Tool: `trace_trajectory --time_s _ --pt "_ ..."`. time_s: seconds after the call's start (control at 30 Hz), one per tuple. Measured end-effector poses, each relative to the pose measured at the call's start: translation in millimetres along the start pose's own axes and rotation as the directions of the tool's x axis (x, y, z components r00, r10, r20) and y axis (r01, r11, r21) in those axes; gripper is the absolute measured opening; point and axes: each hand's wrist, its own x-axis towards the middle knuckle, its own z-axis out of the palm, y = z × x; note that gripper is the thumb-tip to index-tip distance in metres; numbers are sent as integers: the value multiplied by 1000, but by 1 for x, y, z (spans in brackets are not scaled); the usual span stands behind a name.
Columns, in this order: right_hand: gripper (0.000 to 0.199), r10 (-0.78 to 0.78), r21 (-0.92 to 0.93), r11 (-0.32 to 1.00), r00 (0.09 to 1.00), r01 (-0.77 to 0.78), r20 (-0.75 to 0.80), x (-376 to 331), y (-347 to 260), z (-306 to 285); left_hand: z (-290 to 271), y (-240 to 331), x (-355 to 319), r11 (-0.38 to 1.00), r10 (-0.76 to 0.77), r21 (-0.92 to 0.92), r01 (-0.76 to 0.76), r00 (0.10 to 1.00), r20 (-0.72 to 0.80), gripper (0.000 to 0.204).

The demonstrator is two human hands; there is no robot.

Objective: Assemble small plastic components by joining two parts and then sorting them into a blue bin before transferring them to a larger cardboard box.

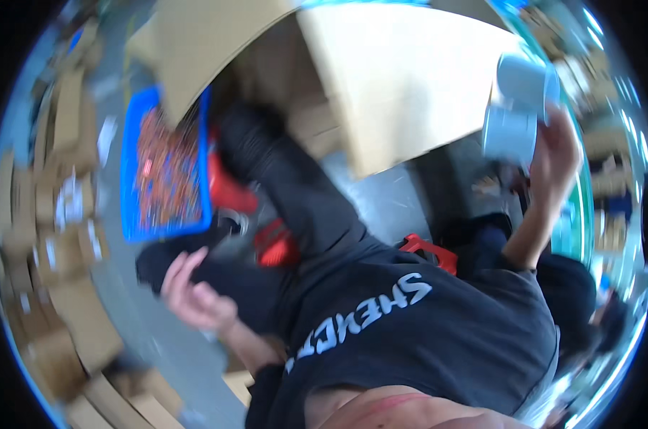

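Observation:
Raised at the right, my right hand (558, 146) is closed on a pair of light-blue cups. The upper cup (526, 80) tilts outward, and the lower cup (508, 134) sits just below it, apparently touching. Both are in front of a pale cardboard flap (403, 64). My left hand (199, 294) is held at the lower left with its fingers loosely bent and apart, nothing in it. It is over my leg, below a blue bin (129, 179) of small reddish pieces (168, 171) too blurred to name.
A large open cardboard box (209, 43) spreads its flaps across the top. Red plastic parts, perhaps of a stool (428, 252), show around my legs. Cardboard cartons (59, 207) pile up along the left. Other people (603, 322) and shelves are blurred at the right.

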Motion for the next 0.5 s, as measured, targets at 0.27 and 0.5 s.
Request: trace_trajectory --time_s 0.27,0.5 --pt "20 534 -647 607 840 -462 -99 91 428 -26 -39 -65 -51 836 -535 57 545 835 -129 25" --pt "19 507 -841 434 685 322 523 105 632 42 -116 -82 -99 646 -677 225 730 683 -274 26"
